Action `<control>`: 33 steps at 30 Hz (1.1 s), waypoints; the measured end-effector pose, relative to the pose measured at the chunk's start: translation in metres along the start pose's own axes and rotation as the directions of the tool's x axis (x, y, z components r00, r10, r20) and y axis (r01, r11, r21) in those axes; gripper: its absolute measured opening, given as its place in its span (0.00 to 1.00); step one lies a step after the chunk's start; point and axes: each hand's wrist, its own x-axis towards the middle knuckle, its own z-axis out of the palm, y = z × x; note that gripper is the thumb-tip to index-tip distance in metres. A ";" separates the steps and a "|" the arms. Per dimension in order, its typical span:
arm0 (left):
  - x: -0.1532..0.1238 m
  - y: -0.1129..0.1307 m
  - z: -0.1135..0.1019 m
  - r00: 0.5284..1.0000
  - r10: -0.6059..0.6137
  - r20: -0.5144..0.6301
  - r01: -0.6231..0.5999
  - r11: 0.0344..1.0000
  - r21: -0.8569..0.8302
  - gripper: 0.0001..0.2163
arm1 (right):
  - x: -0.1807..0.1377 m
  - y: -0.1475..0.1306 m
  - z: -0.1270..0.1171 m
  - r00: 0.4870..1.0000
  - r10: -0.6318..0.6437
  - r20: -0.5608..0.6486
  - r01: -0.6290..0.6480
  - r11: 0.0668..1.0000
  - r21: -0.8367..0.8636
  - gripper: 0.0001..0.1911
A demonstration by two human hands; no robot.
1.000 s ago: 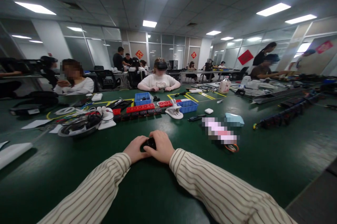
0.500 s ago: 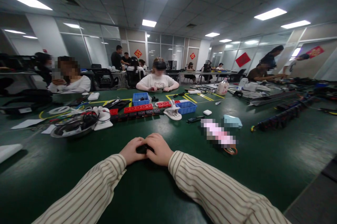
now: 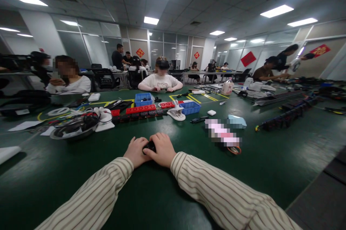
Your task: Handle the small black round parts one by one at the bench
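The right hand [image 3: 163, 149] has its grip closed around a small black object [image 3: 149, 146], low over the desk [image 3: 151, 197] or on it; for the left hand [image 3: 136, 151] beside it, I cannot tell the grip. If the fingers press unevenly, the object could perhaps slip away. Its shape and underside are hidden by the hands.

Loose, long cream sleeves [image 3: 216, 183] with narrow brown stripes end in striped cuffs [image 3: 177, 161].

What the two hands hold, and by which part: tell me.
A small black object, held at its sides between the left hand and the right hand; the exact parts gripped are hidden.
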 end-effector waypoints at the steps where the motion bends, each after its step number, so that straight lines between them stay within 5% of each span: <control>1: 0.000 -0.001 0.000 1.000 0.003 0.006 -0.003 1.000 -0.002 0.17 | 0.000 0.000 0.000 1.000 -0.005 0.002 0.005 1.000 -0.002 0.16; 7: 0.002 -0.009 0.002 0.997 0.055 0.054 -0.051 0.997 -0.061 0.20 | 0.003 0.005 -0.002 0.989 -0.146 0.034 0.143 0.987 0.069 0.09; 15: 0.003 -0.018 0.009 0.993 0.091 0.079 -0.084 0.992 -0.090 0.22 | 0.002 0.004 -0.009 0.905 -0.420 0.065 0.413 0.905 0.102 0.07; 22: -0.002 -0.012 0.006 0.998 0.056 0.016 -0.055 0.996 -0.068 0.31 | -0.002 0.000 -0.009 0.991 -0.131 -0.030 0.133 0.990 0.050 0.20; 25: -0.003 -0.009 0.003 0.997 0.073 -0.036 -0.075 0.996 -0.050 0.26 | -0.003 -0.001 -0.007 0.999 -0.032 -0.030 0.032 0.999 0.018 0.22; 33: 0.001 -0.013 0.006 0.989 0.146 -0.037 -0.149 0.984 -0.097 0.19 | 0.000 0.001 -0.001 0.997 -0.074 0.000 0.074 0.997 -0.033 0.15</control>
